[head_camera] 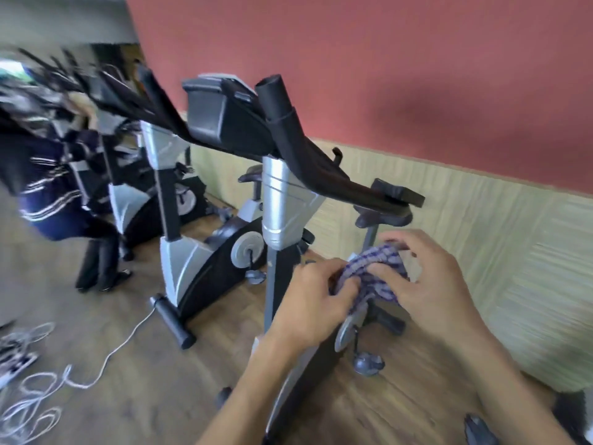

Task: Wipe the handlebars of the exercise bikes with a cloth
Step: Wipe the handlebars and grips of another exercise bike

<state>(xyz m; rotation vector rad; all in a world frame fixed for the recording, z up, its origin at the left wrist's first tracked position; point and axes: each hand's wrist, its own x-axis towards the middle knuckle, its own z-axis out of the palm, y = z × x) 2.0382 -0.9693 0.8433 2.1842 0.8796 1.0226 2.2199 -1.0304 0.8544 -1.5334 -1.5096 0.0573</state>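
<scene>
A purple-and-white checked cloth (375, 274) is bunched between both hands at lower centre right. My left hand (311, 300) grips its left side and my right hand (426, 277) grips its right side. Both hands are below and in front of the nearest exercise bike's black handlebar (308, 159), not touching it. The handlebar curves from an upright black grip (272, 97) down to a flat end (398, 194). The bike's console (211, 110) sits left of the grip on a silver post (279, 200).
More exercise bikes (192, 252) stand in a row to the left. A person in dark striped clothes (54, 194) is at far left, blurred. White cables (38, 390) lie on the wooden floor. A red and beige wall (449, 175) runs behind.
</scene>
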